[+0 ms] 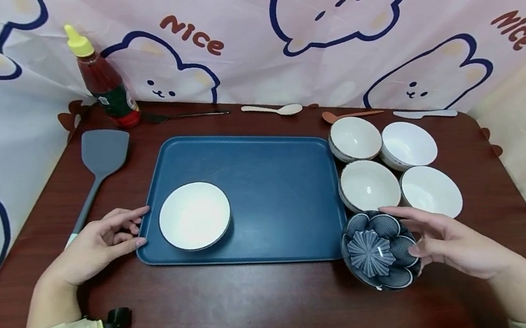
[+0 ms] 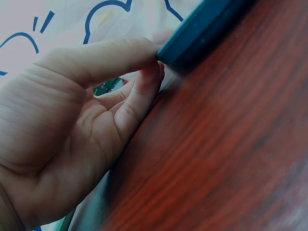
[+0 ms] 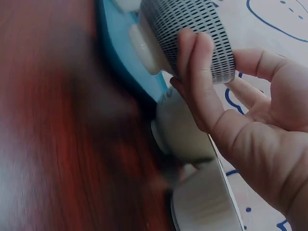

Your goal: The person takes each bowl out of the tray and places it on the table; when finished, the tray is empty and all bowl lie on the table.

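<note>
My left hand [image 1: 96, 244] is at the left edge of a blue rectangular tray [image 1: 266, 186]. In the left wrist view its thumb lies over the tray rim [image 2: 192, 38], with curled fingers just below. A white bowl [image 1: 195, 215] with a dark rim sits on the left part of the tray. My right hand [image 1: 453, 244] holds a dark blue-grey bowl [image 1: 371, 252] with a flower relief inside, tilted near the tray's front right corner. The right wrist view shows this bowl's dashed outer wall [image 3: 192, 24] and pale foot off the table, with fingers and thumb around it.
Several white bowls [image 1: 370, 184] stand grouped right of the tray. Along the back lie a dark fork [image 1: 187, 115], a white spoon [image 1: 276, 109], a brown spoon [image 1: 336, 116] and a white knife [image 1: 423, 113]. A red sauce bottle [image 1: 108, 84] and grey spatula [image 1: 104, 151] are at left.
</note>
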`<state>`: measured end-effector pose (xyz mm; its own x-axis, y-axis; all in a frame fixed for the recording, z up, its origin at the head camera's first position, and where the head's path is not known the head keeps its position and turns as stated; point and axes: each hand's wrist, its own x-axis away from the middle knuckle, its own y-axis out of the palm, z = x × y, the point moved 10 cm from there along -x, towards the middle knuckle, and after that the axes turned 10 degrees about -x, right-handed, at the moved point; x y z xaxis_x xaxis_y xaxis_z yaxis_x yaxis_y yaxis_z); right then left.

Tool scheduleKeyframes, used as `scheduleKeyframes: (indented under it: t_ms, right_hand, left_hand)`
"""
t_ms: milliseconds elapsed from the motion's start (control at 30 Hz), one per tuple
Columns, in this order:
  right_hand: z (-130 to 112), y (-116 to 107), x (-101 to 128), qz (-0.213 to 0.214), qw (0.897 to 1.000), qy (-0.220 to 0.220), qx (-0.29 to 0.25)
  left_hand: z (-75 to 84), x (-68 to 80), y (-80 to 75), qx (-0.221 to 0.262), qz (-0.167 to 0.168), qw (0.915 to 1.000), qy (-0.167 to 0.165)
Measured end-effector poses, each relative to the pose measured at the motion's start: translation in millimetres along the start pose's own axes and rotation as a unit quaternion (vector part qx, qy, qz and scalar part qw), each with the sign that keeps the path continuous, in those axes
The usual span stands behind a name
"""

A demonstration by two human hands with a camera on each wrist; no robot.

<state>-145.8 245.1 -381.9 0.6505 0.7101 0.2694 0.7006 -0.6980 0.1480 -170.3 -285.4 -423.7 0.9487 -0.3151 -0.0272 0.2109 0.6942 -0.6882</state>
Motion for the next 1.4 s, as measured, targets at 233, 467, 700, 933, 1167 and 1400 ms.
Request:
scheduleKeyframes:
  t_ms: [233, 467, 700, 933, 1167, 1400]
  right_hand:
    - [11, -11, 13, 0.002, 0.999, 0.031, 0.016]
    - [18, -17, 13, -0.007, 0.999, 0.031, 0.006]
    - [21, -15, 10, -0.024, 1.000, 0.017, -0.010]
    - [25, -14, 9, -0.025, 0.999, 0.010, -0.018]
    - [27, -12, 8, -0.031, 0.997, -0.004, -0.065]
    - [29, -15, 11, -0.005, 0.999, -0.005, -0.050]
  left_hand:
    - [-0.7, -0.7, 0.5, -0.005, -0.001, 1.0000, -0.007]
    - [-1.4, 0.5, 0.1, -0.001, 0.001, 0.9999, -0.014]
    - [-0.3, -1.3, 0.1, -0.004, 0.000, 1.0000, -0.002]
    - [-1.1, -1.1, -0.4, 0.002, 0.000, 1.0000, -0.003]
    - [-1.3, -0.2, -1.5, 0.001, 0.001, 1.0000, -0.010]
    - [-1.9, -0.4, -0.8, -0.002, -0.001, 1.0000, -0.007]
